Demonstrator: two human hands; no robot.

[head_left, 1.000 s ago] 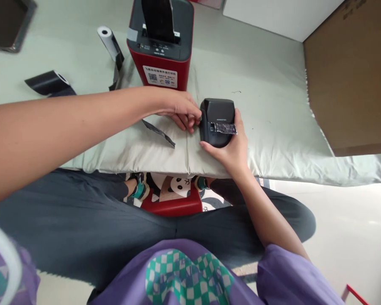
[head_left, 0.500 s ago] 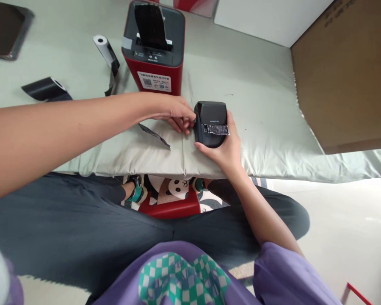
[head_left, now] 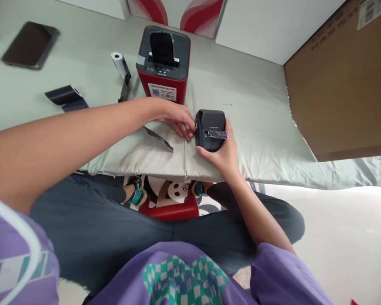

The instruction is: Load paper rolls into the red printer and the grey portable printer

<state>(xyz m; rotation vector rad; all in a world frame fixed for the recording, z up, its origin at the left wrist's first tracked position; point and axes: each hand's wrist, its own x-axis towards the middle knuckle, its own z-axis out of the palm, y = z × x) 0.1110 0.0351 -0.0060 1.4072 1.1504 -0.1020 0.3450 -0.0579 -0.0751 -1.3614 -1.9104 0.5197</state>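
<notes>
Across the view, a desk [head_left: 257,114] under a pale green cover [head_left: 307,176], wrinkled along the near edge. Behind, white panels [head_left: 250,29] flanking a panel with red curves [head_left: 198,19]. Below, panda print [head_left: 177,190] and a red piece of unclear kind [head_left: 174,213]. To the right, pale floor [head_left: 339,237], brightly lit.

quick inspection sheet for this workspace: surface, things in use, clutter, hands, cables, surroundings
Surface: pale green cloth, wrinkled along the near edge
Things in use: small black device with a dark printed strip across its front
Clutter: white roll with a black tail, black roll, loose dark strip; dark flat device at far left
Left hand: fingertips at the small black device's left side
Right hand: holds its lower right
Cables: white curved band at lower left, cannot tell whether a cable
Surroundings: red-sided machine behind the hands, cardboard box at right
</notes>
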